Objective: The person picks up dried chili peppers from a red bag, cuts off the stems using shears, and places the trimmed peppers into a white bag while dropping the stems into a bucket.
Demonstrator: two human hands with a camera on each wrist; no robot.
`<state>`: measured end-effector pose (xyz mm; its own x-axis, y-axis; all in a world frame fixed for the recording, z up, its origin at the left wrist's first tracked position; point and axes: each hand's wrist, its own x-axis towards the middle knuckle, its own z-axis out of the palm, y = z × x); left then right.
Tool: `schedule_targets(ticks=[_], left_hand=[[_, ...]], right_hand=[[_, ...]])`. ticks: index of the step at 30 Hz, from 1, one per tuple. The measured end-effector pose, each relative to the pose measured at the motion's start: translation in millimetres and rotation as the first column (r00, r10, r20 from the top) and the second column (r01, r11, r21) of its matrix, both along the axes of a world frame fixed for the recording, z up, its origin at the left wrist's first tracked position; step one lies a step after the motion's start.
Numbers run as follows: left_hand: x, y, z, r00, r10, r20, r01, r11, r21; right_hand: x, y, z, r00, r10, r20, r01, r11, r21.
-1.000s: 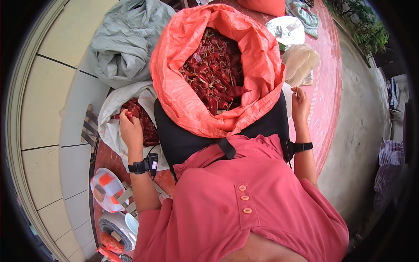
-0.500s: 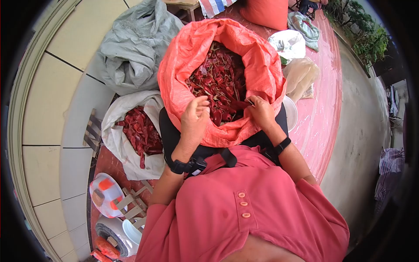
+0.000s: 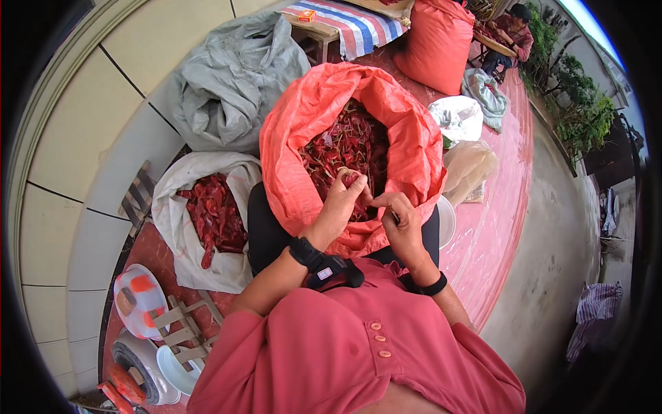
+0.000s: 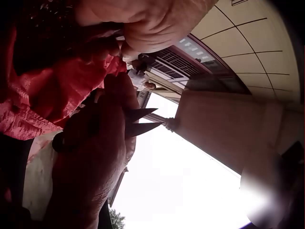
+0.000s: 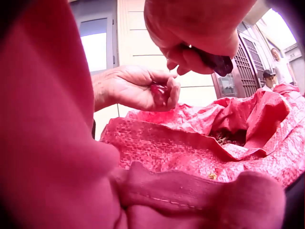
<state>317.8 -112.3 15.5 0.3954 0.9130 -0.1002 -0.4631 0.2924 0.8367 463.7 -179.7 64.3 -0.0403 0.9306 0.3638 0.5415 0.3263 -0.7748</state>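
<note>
My left hand [image 3: 336,207] holds a red chili pepper [image 5: 159,94] above the near rim of an orange-red woven sack [image 3: 289,152]. Dried red chilies with pale stems [image 3: 341,138] fill the sack's mouth. Close on the other side, my right hand [image 3: 403,224] grips scissors, with its thumb and forefinger reaching to the pepper. Two pointed scissor blades [image 4: 143,129] stick out of that fist in the left wrist view. Left of the big sack, a white sack [image 3: 181,248] lies open with red chilies [image 3: 217,214] inside.
A grey sack [image 3: 241,96] slumps behind the white one. Near the lower left are a wooden stool [image 3: 183,331], a plastic basin [image 3: 179,369] and a patterned bowl [image 3: 141,300]. Another full orange sack [image 3: 438,48] and a seated person [image 3: 510,34] are farther back.
My left hand has come from the white sack to the orange sack with a chili. My right hand has moved in from the right side, and the two now meet. The head view has tilted up.
</note>
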Motion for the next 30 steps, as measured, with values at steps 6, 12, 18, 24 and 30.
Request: schedule_targets(ticks=[6,12,18,24,30], left_hand=[[1,-18,10,0.88,0.181,-0.439,-0.011,0.932,0.361],[-9,-13,-4,0.847,-0.004,-0.532,0.136,0.968,0.209],[-10,-17,4,0.836,-0.136,-0.532,0.253,0.955,0.154],[-16,-23,19,0.512,0.212,-0.832,0.459,0.751,0.474],[-17,-25,12,0.411,0.362,-0.837,0.458,0.712,0.533]], right_hand=[[-19,20,17,0.973,-0.111,-0.201,0.071,0.978,-0.198],[-22,24,7,0.993,-0.018,-0.117,0.011,0.998,-0.059],[-25,17,1,0.999,-0.024,-0.027,0.024,1.0,0.006],[-18,15,9,0.703,-0.196,-0.683,-0.208,0.862,-0.462],[-18,17,-2,0.553,-0.278,-0.785,-0.319,0.8,-0.508]])
